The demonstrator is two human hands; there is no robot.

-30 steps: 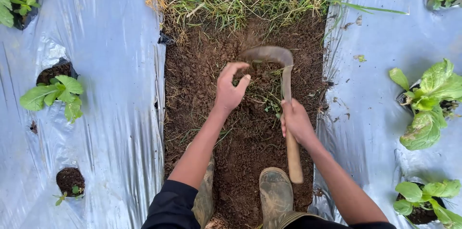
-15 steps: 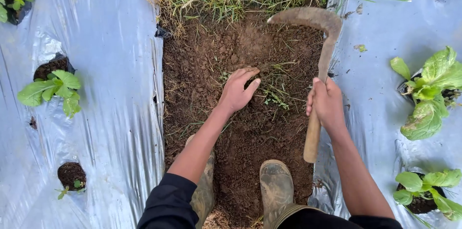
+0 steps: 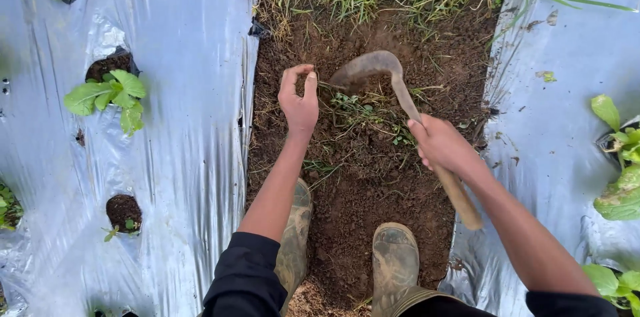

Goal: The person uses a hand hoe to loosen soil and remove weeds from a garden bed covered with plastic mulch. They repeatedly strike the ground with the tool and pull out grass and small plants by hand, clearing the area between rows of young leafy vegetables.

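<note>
Your right hand [image 3: 443, 147] is clamped on the wooden handle of the sickle [image 3: 393, 84], its curved blade sitting on the soil [image 3: 360, 197] at centre frame, tip pointing left. Your left hand [image 3: 298, 100], just left of that tip, has its fingers [image 3: 288, 77] pinched on a thin stem. Small weeds [image 3: 353, 107] lie between your hands. Silver plastic sheeting [image 3: 193, 124] flanks the strip.
</note>
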